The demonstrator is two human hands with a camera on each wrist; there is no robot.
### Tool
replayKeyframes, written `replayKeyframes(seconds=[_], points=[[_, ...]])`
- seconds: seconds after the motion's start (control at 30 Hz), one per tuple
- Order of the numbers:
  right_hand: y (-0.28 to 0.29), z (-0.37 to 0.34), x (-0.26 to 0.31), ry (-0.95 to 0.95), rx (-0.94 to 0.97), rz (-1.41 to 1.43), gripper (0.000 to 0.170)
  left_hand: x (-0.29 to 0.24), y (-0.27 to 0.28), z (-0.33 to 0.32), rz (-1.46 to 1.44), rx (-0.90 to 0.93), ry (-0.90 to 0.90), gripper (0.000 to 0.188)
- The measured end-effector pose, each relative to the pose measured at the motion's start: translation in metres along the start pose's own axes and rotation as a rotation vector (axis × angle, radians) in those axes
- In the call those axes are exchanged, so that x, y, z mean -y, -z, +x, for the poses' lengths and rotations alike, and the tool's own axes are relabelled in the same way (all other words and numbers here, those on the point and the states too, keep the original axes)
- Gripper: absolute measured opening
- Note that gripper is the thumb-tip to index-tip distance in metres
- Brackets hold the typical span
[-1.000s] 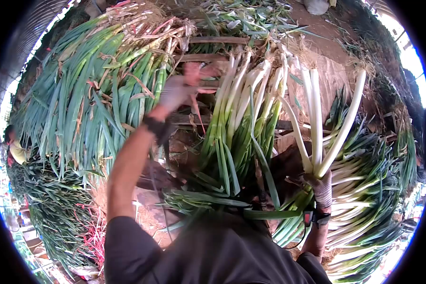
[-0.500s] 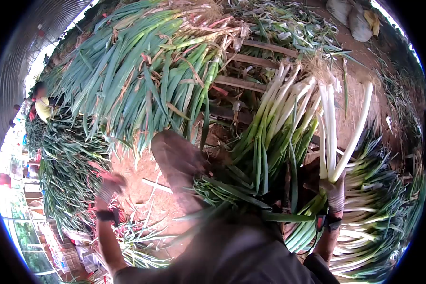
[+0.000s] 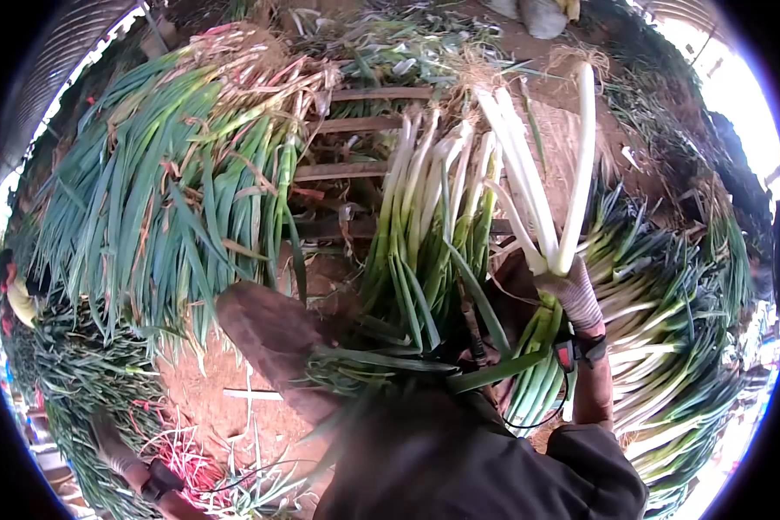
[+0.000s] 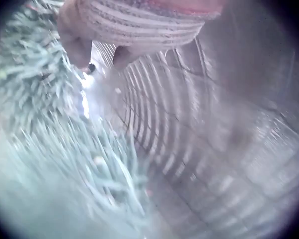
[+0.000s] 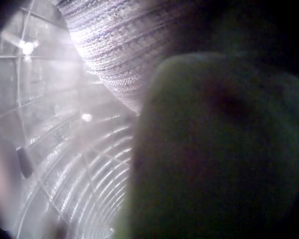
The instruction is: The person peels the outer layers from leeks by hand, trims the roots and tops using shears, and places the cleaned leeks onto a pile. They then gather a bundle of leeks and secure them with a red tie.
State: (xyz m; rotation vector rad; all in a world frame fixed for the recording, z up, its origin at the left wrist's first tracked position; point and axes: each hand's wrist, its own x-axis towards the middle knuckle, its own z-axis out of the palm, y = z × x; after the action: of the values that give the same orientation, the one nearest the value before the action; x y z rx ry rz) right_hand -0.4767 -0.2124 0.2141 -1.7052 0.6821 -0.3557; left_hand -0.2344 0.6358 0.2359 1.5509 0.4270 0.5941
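In the head view my right hand, in a striped knit glove, grips several long green onions with thick white stalks. Their rooted ends point away from me, and their green leaves hang below the hand. At the lower left, my gloved left hand is over a heap of dark green onion leaves, its fingers loosely extended. The left wrist view shows the striped glove with nothing between the fingers. A blurred green shape covers much of the right wrist view beside the knit glove.
A large pile of green onions lies at the upper left, a smaller bunch on wooden slats in the middle. More onions are stacked at my right. Pink strips lie near my left wrist; my knee juts forward.
My left hand has swung from beside the middle bunch down to the lower-left heap. The right hand still grips its onions, now tilted differently. The head view turned left, then back.
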Motion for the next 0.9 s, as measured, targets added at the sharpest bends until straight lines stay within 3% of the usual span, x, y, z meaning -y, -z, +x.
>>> replayKeyframes(seconds=[0.03,0.07,0.1,0.17,0.2,0.23,0.27,0.3,0.4,0.47,0.5,0.57,0.6,0.63,0.73,0.77,0.83,0.9], points=[[-0.001,-0.003,0.004,0.011,0.001,0.013,0.049,-0.004,-0.069,-0.021,-0.119,0.170,-0.082,0.040],[-0.001,-0.007,0.008,0.016,-0.016,-0.004,0.049,-0.018,-0.143,-0.058,0.073,0.484,-0.080,0.043],[0.000,-0.011,0.014,0.023,-0.033,-0.022,0.048,-0.044,-0.221,-0.124,0.326,0.646,-0.159,0.039],[0.001,-0.022,0.026,0.044,-0.043,-0.020,0.048,-0.024,-0.313,-0.178,0.204,1.202,0.048,0.034],[0.002,-0.029,0.034,0.061,-0.035,-0.001,0.049,-0.003,-0.358,-0.213,0.064,1.474,0.275,0.037],[0.004,-0.034,0.042,0.068,-0.027,0.011,0.052,0.027,-0.407,-0.249,-0.096,1.692,0.633,0.041],[0.006,-0.039,0.048,0.069,-0.012,0.023,0.055,0.072,-0.460,-0.289,-0.217,1.721,1.154,0.045],[0.007,-0.044,0.054,0.069,0.010,0.025,0.058,0.029,-0.467,-0.327,-0.303,2.049,0.707,0.066],[-0.008,-0.052,0.074,0.077,0.098,-0.059,0.072,0.007,-0.527,-0.418,-0.513,2.036,0.458,0.059],[-0.018,-0.049,0.063,0.150,0.130,-0.249,0.077,0.006,-0.552,-0.432,-0.905,1.952,0.701,0.073],[-0.018,-0.048,0.052,0.163,0.144,-0.342,0.070,0.006,-0.565,-0.440,-1.102,1.910,0.821,0.081],[-0.037,-0.046,0.071,0.157,0.176,-0.471,0.058,-0.020,-0.550,-0.421,-1.295,1.797,0.788,0.079],[-0.044,-0.045,0.077,0.155,0.194,-0.515,0.052,-0.018,-0.547,-0.415,-1.215,1.638,0.763,0.082],[-0.048,-0.041,0.075,0.135,0.238,-0.539,0.053,-0.023,-0.546,-0.399,-1.193,1.690,0.676,0.082],[-0.058,-0.028,0.076,0.216,0.314,-0.676,0.059,-0.008,-0.555,-0.366,-1.117,1.474,0.747,0.076],[-0.058,-0.024,0.077,0.292,0.324,-0.744,0.061,-0.018,-0.555,-0.347,-1.049,1.523,0.688,0.085],[-0.057,-0.011,0.099,0.336,0.336,-0.827,0.065,-0.052,-0.543,-0.320,-1.296,1.381,0.865,0.099],[-0.057,-0.001,0.155,0.213,0.366,-0.790,0.055,-0.104,-0.521,-0.306,-1.424,1.355,0.668,0.106]])
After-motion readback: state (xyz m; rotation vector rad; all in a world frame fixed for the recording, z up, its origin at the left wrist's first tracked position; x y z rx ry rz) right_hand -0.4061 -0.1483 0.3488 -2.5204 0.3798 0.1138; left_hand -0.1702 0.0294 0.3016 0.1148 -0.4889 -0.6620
